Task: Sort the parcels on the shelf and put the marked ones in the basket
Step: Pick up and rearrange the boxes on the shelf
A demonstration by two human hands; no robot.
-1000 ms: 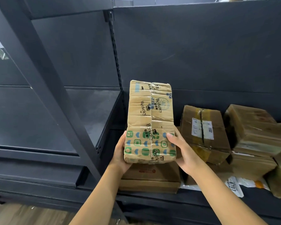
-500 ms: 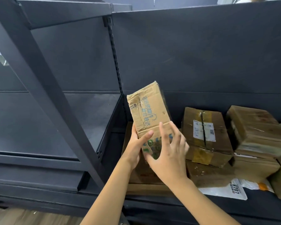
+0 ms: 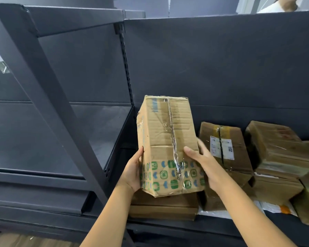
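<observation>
I hold a tall cardboard parcel (image 3: 165, 139) upright in front of the dark shelf. It has clear tape down its middle and a band of green and blue icons near the bottom. My left hand (image 3: 132, 172) grips its lower left side. My right hand (image 3: 201, 160) grips the lower right side, thumb on the front face and fingers behind. A flat brown parcel (image 3: 163, 207) lies on the shelf just below it. No basket is in view.
More parcels sit to the right: a taped box with a white label (image 3: 221, 148), stacked brown boxes (image 3: 276, 157) and a white mailer bag (image 3: 273, 208). A slanted shelf post (image 3: 48, 97) runs at the left, beside the left bay's shelf board (image 3: 34, 136).
The parcel has been turned in my hands: the printed face shown a second ago gave way to an end, and now a plainer taped face points at me.
</observation>
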